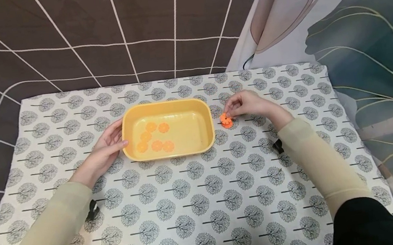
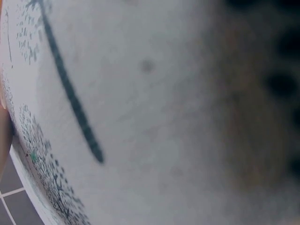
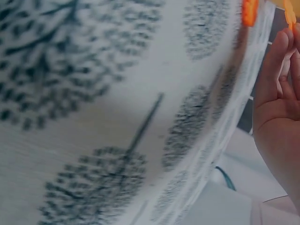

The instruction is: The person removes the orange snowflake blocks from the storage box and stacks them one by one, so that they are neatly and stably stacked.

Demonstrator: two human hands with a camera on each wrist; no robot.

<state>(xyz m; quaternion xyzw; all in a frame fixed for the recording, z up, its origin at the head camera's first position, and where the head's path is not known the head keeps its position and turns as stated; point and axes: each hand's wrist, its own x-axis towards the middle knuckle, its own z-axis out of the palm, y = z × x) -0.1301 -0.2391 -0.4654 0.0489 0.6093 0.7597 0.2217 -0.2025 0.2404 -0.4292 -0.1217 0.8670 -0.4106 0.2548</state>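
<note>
A yellow rectangular plastic basin (image 1: 207, 141) sits on the patterned tablecloth. My left hand (image 1: 105, 146) holds its left side, thumb at the rim and fingers along the outer wall. To the right of the basin, my right hand (image 1: 246, 104) pinches an orange notched disc (image 1: 224, 117) between thumb and fingertips. Just below that one in the head view, another orange disc (image 1: 228, 126) lies on the cloth, partly covered. In the right wrist view, the held disc (image 3: 289, 13) appears edge-on at the fingertips. Several similar discs (image 1: 163, 128) lie in the basin's left half.
A white tablecloth (image 1: 194, 207) with grey tree prints covers the table. Behind it hangs a dark cloth with white grid lines (image 1: 147, 19), and a leaf-patterned curtain (image 1: 380, 48) is at the right. The left wrist view shows mostly blurred cloth.
</note>
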